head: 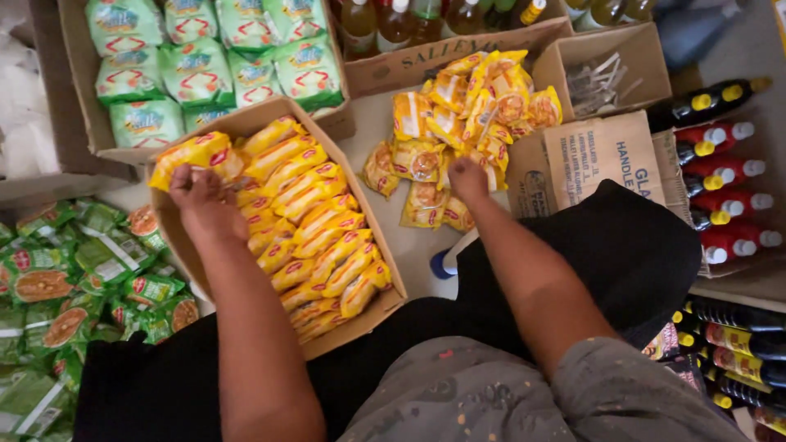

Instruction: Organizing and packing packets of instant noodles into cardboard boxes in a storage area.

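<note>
Paint-flecked grey sleeves and two bare forearms reach over cardboard boxes of snack packets.

From my remote seat I see the left hand (201, 200) pinching a glossy yellow packet (196, 155) at the top corner of the open cardboard box (360, 315), above rows of slim, crinkly yellow packets (315, 233). The right hand (468, 178) is closed, knuckles up, touching the lower edge of a loose heap of orange-yellow pouches (458, 123) lying just beside that box.

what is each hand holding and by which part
Left hand grips a yellow packet by its near edge, over the box. Right hand rests on the loose packets; grip unclear.
</note>
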